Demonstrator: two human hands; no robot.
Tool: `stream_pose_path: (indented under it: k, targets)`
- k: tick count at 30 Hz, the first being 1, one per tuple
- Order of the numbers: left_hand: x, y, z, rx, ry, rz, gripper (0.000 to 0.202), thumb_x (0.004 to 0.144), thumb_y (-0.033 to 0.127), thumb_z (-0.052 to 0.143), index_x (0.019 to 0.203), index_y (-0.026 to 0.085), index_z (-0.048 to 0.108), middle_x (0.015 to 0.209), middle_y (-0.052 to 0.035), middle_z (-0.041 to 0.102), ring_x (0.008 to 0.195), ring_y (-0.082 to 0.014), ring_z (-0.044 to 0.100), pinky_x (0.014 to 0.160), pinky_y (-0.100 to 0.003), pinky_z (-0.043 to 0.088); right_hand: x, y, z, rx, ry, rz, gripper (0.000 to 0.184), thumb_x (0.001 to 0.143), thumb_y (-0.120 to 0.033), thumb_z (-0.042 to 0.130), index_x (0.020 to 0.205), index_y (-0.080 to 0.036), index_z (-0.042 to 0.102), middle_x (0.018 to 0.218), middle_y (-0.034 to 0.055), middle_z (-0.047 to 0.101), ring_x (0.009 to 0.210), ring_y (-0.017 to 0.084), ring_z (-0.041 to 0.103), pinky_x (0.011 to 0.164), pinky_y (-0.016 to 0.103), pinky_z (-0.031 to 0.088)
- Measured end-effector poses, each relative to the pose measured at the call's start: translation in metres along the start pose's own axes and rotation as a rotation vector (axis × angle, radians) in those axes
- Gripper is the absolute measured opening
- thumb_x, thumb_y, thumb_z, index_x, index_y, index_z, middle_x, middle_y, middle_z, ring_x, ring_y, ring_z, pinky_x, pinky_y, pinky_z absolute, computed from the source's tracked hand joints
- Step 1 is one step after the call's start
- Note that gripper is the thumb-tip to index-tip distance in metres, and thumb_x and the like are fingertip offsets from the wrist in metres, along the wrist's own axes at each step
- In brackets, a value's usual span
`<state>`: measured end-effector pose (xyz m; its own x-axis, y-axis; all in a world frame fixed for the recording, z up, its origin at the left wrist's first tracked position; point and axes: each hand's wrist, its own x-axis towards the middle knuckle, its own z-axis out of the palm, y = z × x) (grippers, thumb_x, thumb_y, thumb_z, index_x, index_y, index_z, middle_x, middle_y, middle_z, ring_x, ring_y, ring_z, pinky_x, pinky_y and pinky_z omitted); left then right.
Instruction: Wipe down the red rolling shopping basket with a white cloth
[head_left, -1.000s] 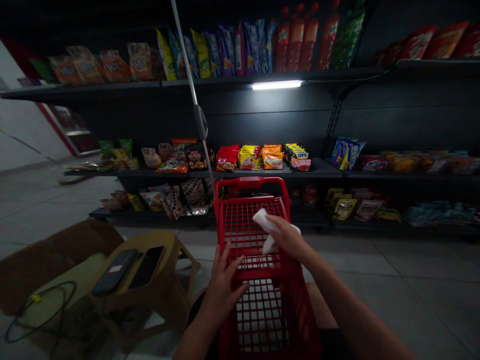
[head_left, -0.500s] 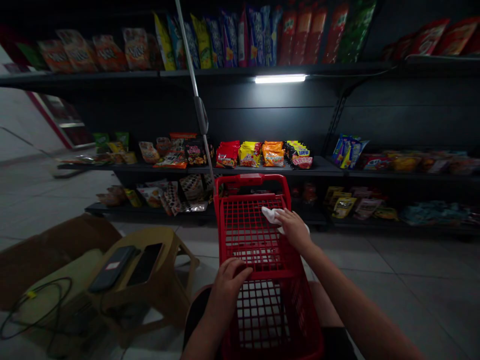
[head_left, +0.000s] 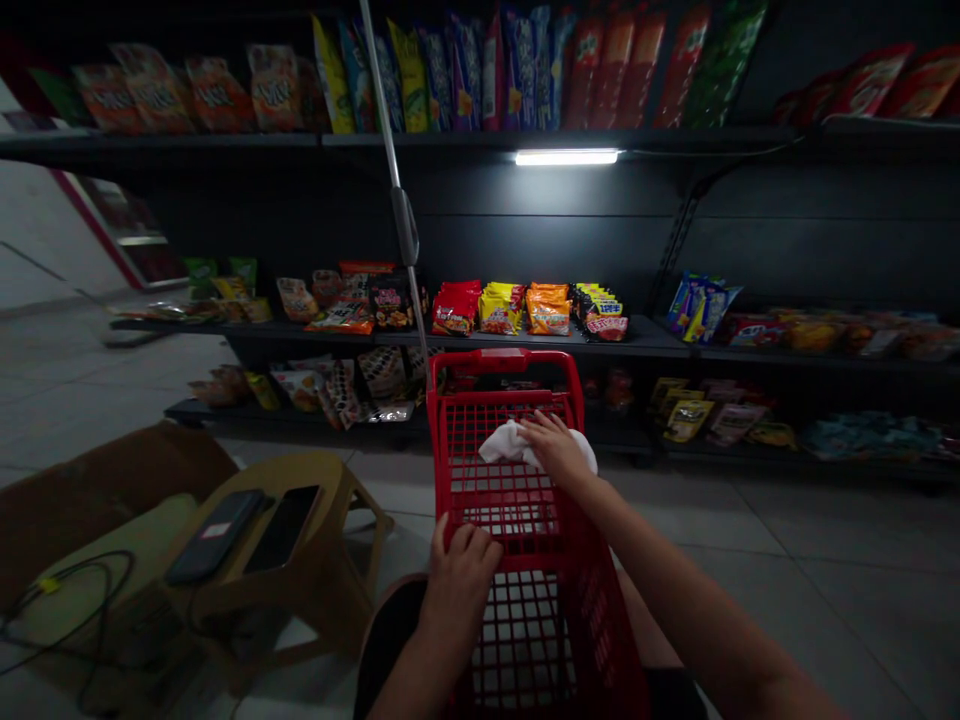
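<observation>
Right hand (head_left: pixel 555 450), fingers closed on a white cloth (head_left: pixel 504 443), presses it against a red basket (head_left: pixel 517 500); left hand (head_left: pixel 463 570), fingers curled, grips the basket's near rim.

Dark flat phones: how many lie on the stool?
2, side by side on the tan plastic stool: one dark flat phone with a pale label at left, a second phone at right.
</observation>
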<state>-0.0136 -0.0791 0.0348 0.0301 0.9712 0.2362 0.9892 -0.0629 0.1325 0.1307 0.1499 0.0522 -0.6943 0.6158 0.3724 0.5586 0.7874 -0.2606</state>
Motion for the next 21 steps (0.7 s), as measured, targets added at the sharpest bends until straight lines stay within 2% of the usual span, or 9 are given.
stream_pose_path:
  k: [2,3,5,8,10,12,14,19,21]
  targets:
    - [0.005,0.000,-0.002,0.028,-0.042,0.015,0.016,0.094,0.018,0.051,0.099,0.025,0.065,0.099,0.0004,0.066,0.105,-0.0178,0.054,0.115,-0.051,0.026,0.003,-0.007,0.009,0.015,0.056,0.099,0.047,0.091,-0.006,0.045,0.134,-0.021,0.059,0.142,0.0090,0.055,0.141,0.026,0.039,0.116,0.052,0.028]
    - [0.007,0.000,-0.001,0.041,-0.059,0.018,0.016,0.094,0.018,0.051,0.098,0.024,0.065,0.099,-0.0004,0.065,0.103,-0.0181,0.054,0.112,-0.049,0.029,-0.001,-0.017,0.015,0.046,0.048,0.088,0.049,0.090,-0.005,0.045,0.134,-0.021,0.058,0.142,0.0095,0.055,0.140,0.024,0.041,0.116,0.050,0.030]
    - [0.009,-0.001,0.001,0.057,-0.084,0.018,0.017,0.094,0.017,0.051,0.098,0.024,0.066,0.099,-0.0018,0.064,0.099,-0.0191,0.054,0.105,-0.046,0.034,-0.016,-0.044,0.023,0.126,-0.027,-0.053,0.049,0.091,-0.006,0.045,0.135,-0.023,0.057,0.142,0.0076,0.055,0.137,0.022,0.045,0.115,0.045,0.033]
    - [0.009,-0.004,0.006,0.055,-0.081,0.020,0.021,0.092,0.016,0.052,0.104,0.025,0.067,0.100,-0.0038,0.063,0.098,-0.0209,0.053,0.096,-0.044,0.037,-0.032,-0.079,0.027,0.171,-0.142,-0.347,0.038,0.095,-0.017,0.049,0.130,-0.027,0.060,0.144,0.0033,0.053,0.139,0.021,0.042,0.114,0.040,0.034]
    - [0.009,-0.005,0.010,0.034,-0.050,0.024,0.020,0.091,0.015,0.053,0.103,0.025,0.067,0.100,-0.0042,0.063,0.098,-0.0213,0.052,0.096,-0.043,0.035,-0.024,-0.087,0.024,0.123,-0.163,-0.481,0.031,0.097,-0.025,0.051,0.126,-0.028,0.062,0.144,0.0016,0.053,0.141,0.021,0.038,0.115,0.040,0.032]
    - [0.008,-0.006,0.011,-0.003,-0.019,0.030,0.017,0.090,0.015,0.054,0.096,0.024,0.067,0.098,-0.0034,0.062,0.097,-0.0211,0.051,0.096,-0.043,0.033,-0.004,-0.081,0.019,0.030,-0.141,-0.527,0.030,0.098,-0.027,0.050,0.126,-0.028,0.061,0.143,0.0008,0.054,0.141,0.021,0.036,0.117,0.042,0.026]
    - [0.005,-0.006,0.010,-0.045,0.011,0.025,0.014,0.087,0.014,0.055,0.091,0.023,0.065,0.096,-0.0022,0.062,0.096,-0.0209,0.050,0.097,-0.043,0.031,0.020,-0.063,0.011,-0.093,-0.091,-0.436,0.031,0.098,-0.025,0.050,0.127,-0.027,0.060,0.138,0.0022,0.058,0.137,0.023,0.038,0.116,0.044,0.024]
    - [0.000,-0.010,0.003,-0.149,0.066,0.031,0.023,0.081,0.013,0.060,0.098,0.027,0.064,0.100,0.0006,0.061,0.098,-0.0205,0.047,0.101,-0.042,0.028,0.050,0.007,-0.019,-0.321,0.056,0.143,0.029,0.096,-0.021,0.049,0.119,-0.026,0.065,0.119,0.0091,0.064,0.115,0.026,0.050,0.096,0.039,0.036]
    - [-0.001,-0.012,0.000,-0.169,0.066,0.042,0.024,0.080,0.013,0.060,0.099,0.027,0.064,0.100,0.0009,0.061,0.098,-0.0203,0.047,0.101,-0.041,0.028,0.056,0.022,-0.023,-0.335,0.082,0.315,0.029,0.095,-0.021,0.048,0.117,-0.025,0.067,0.114,0.0106,0.064,0.106,0.025,0.053,0.089,0.036,0.038]
